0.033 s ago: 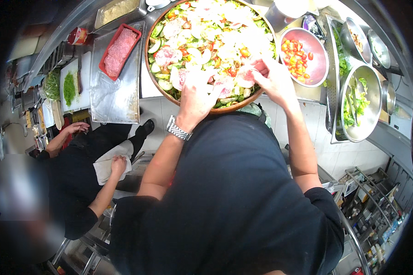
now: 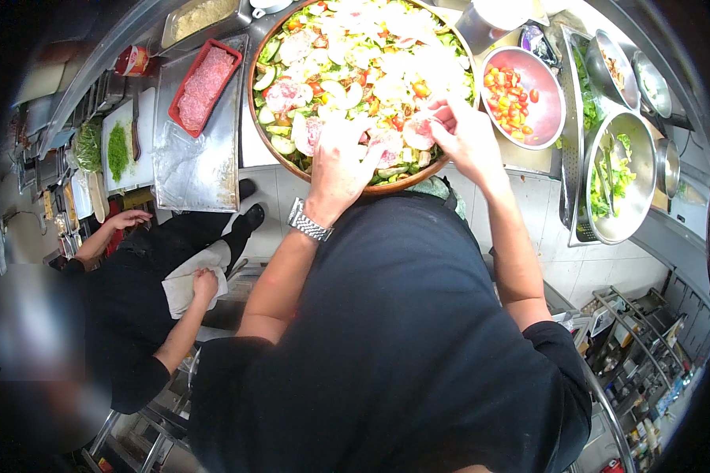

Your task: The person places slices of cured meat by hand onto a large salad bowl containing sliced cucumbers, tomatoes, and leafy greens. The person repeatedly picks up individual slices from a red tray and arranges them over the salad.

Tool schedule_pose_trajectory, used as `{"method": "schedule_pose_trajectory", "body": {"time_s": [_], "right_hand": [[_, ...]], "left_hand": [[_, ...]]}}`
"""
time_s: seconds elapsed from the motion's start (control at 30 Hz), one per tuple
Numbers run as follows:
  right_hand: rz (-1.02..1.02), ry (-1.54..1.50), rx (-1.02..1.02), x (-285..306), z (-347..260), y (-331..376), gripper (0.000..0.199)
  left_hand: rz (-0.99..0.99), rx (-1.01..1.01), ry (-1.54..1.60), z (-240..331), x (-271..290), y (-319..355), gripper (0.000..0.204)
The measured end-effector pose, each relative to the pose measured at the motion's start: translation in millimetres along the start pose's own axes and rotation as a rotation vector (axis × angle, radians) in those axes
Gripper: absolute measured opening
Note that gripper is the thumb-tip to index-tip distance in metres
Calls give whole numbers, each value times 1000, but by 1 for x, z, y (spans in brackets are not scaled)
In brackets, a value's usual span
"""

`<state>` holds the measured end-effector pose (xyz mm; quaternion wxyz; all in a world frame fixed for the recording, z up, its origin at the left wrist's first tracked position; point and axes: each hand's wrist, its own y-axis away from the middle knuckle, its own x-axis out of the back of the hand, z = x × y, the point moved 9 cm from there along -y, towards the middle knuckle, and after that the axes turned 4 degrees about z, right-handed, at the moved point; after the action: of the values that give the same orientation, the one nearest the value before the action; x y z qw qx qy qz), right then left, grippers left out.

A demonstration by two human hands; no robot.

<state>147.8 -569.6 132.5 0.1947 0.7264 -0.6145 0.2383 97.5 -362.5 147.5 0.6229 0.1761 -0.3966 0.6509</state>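
A large round wooden bowl point(image 2: 254, 110) is filled with salad of greens, cucumber slices and tomato pieces, with pink, white-flecked salami slices point(image 2: 284, 96) on top. Over the near right part, my right hand point(image 2: 472, 140) pinches a salami slice point(image 2: 420, 134) between thumb and fingers. My left hand point(image 2: 339, 162), wearing a metal-band watch point(image 2: 308, 221) at the wrist, reaches in over the near edge. Its fingers are drawn together, but glare washes out the tips. Another salami slice point(image 2: 385, 148) sits by its thumb, and one more point(image 2: 308, 134) lies on its left side.
A red tray point(image 2: 205, 88) of sliced meat stands on a metal tray point(image 2: 197, 169) at left. To the right are a bowl of cut tomatoes point(image 2: 540, 110) and a steel bowl with greens and tongs point(image 2: 622, 177). Another person point(image 2: 134, 299) holds a cloth point(image 2: 188, 290) at lower left.
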Motion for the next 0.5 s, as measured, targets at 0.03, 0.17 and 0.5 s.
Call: {"method": "schedule_pose_trajectory", "body": {"time_s": [0.03, 0.17, 0.5], "right_hand": [[38, 30, 28, -8, 0, 2, 31], [72, 169, 132, -18, -2, 14, 43], [41, 175, 105, -25, 2, 9, 41]], "left_hand": [[-19, 20, 2, -3, -6, 2, 34], [11, -77, -106, 5, -9, 4, 30], [-191, 171, -77, -7, -7, 5, 33]]}}
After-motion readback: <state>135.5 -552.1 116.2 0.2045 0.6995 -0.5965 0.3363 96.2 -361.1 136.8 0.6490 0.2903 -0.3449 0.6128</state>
